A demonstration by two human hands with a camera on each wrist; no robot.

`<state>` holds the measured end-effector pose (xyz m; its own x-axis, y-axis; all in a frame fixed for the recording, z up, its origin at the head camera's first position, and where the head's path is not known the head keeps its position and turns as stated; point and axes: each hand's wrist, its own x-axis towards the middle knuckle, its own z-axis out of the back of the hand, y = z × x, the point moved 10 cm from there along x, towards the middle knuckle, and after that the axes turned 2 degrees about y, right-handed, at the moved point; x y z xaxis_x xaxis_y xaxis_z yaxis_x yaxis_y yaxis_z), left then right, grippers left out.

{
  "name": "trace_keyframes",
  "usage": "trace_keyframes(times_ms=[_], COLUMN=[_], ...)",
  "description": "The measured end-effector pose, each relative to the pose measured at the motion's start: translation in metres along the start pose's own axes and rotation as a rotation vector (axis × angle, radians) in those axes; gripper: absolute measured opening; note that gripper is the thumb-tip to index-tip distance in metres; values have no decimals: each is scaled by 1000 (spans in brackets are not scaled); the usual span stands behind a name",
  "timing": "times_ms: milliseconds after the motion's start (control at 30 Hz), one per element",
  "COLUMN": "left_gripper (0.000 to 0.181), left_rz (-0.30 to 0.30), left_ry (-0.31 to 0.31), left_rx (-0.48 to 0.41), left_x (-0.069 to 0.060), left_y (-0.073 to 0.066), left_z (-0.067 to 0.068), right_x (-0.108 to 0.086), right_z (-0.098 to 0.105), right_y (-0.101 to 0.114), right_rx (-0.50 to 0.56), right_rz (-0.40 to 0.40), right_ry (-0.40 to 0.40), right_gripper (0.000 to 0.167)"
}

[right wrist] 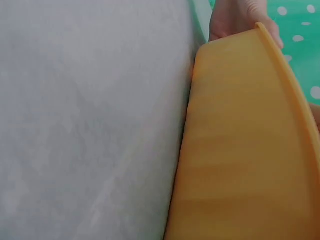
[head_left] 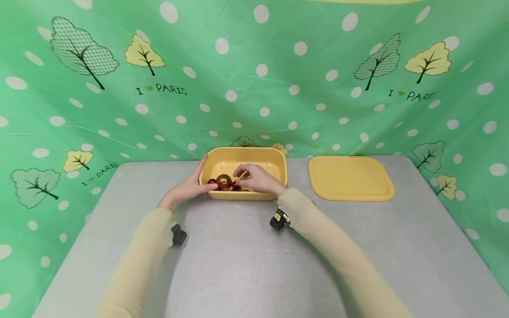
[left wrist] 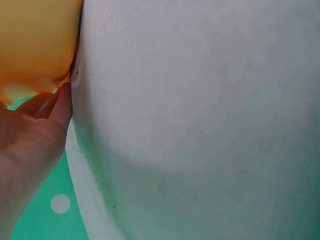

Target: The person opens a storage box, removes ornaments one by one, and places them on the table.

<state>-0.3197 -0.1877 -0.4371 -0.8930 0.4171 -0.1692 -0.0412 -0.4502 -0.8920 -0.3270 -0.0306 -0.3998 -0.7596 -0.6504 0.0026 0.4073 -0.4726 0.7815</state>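
A yellow plastic box (head_left: 246, 153) stands at the far side of the table, its long front wall facing me. My left hand (head_left: 187, 187) grips its left end, thumb over the front rim and fingers along the outside. Inside lie a large copper-coloured bauble (head_left: 224, 181), a dark red bauble (head_left: 211, 181) and smaller shiny pieces, partly hidden by the front wall. Over the box's right part reaches my right hand (head_left: 260, 179), fingers loosely bent, a gap showing between index finger and thumb. Its fingertips are close to a small red bauble (head_left: 234, 185); contact is unclear.
To the right of the box a matching yellow lid (head_left: 351, 177) lies flat on the grey table (head_left: 222, 260). A green dotted cloth (head_left: 262, 88) hangs right behind the box and down both sides.
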Motion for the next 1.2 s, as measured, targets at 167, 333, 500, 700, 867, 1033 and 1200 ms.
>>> trace_keyframes(times_ms=[167,333,500,700,867,1033,1200], left_gripper=[106,106,107,108,108,108,109], left_rz=[-6,-8,-3,-7,-6,-16,-21], left_ry=[6,2,1,4,1,-1,0], left_rx=[-12,-26,-32,-28,-27,-37,-36], left_x=[1,2,3,3,3,3,3], left_y=[1,0,1,3,3,1,0], left_z=[0,0,0,0,-1,-1,0], right_x=[7,11,14,14,13,10,3], right_z=[-6,-12,-13,-12,-8,-1,9], right_y=[-7,-8,-9,-12,-12,-8,-4], right_rx=[-37,-65,-48,-9,13,16,61], right_rz=[-19,-5,-7,-9,-7,23,46], right_ry=[35,76,95,93,76,44,18], right_gripper=[22,23,19,16,19,19,21])
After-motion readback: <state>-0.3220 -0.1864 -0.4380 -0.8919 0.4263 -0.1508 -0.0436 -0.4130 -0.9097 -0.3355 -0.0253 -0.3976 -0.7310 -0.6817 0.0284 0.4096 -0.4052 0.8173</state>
